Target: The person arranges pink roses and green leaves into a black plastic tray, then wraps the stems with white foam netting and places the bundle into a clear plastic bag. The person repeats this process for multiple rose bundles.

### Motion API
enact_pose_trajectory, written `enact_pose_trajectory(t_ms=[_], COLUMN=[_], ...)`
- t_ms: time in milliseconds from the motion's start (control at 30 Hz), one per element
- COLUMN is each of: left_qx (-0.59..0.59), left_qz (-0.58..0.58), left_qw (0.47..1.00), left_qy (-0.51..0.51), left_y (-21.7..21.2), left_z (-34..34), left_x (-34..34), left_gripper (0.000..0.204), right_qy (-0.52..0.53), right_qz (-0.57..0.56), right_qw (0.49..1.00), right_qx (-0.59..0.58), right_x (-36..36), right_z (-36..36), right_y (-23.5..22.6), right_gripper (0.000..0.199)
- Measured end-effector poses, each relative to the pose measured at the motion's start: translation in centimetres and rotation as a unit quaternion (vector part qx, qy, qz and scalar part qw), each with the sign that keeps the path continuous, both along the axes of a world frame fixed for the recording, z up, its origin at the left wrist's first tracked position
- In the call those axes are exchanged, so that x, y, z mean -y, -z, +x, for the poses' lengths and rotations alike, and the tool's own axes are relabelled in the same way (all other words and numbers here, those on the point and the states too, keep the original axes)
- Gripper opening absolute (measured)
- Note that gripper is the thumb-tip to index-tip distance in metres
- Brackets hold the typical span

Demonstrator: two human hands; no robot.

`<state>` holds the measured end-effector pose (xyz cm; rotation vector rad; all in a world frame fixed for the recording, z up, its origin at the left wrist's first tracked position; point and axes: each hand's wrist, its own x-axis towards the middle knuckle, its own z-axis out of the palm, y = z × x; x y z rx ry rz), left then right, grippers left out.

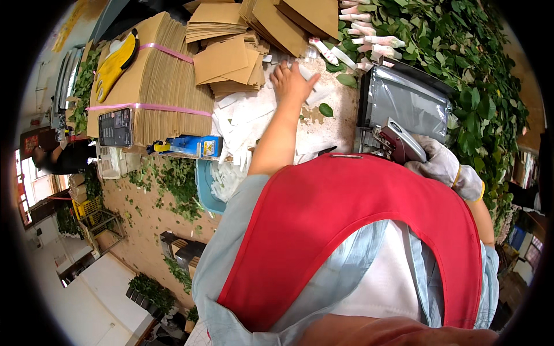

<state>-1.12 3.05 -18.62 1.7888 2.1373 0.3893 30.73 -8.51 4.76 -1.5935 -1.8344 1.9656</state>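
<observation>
My bare left hand (293,83) reaches to the far part of the work table with its fingers spread. It rests against white strips (304,74) that look like paper or thin foam, and seems to grip nothing. My right hand (441,164), in a grey work glove, is closed around a maroon and silver stapler (404,141). The stapler lies by the near edge of a black tray with clear plastic sheets (407,104). Right of my left hand are a flower bud in a printed white sleeve (323,51) and a loose green leaf (325,109).
Strapped cardboard sheets (167,75) at the left carry a yellow glove (117,66) and a phone (115,128). A blue tape dispenser (193,146) and a blue basin (205,187) sit nearer. Leafy stems (456,43) with sleeved buds (378,41) fill the far right.
</observation>
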Motion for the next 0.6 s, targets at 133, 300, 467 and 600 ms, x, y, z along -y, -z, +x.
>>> enact_pose_trajectory(t_ms=[133,300,467,600], left_qx=[-0.059,-0.082,-0.147,0.135], left_qz=[-0.042,0.025,0.094,0.054], left_qw=[0.99,0.991,0.982,0.988], left_qy=[0.124,0.098,-0.075,0.048], left_y=[-1.7,0.8,0.1,-3.2], left_z=[2.3,-0.9,-8.7,-2.6], left_x=[9.0,18.9,26.7,22.3], left_gripper=[0.078,0.055,0.052,0.062], right_qy=[0.077,0.08,0.065,0.014], right_qz=[-0.089,-0.044,-0.043,-0.005], right_qw=[0.991,0.996,0.997,0.996], right_qx=[-0.066,0.004,0.008,0.089], right_x=[-0.2,0.3,1.0,1.5], right_z=[-0.7,-2.7,-2.6,-2.7], right_y=[-0.6,-0.6,-0.7,0.7], right_gripper=[0.07,0.046,0.042,0.05])
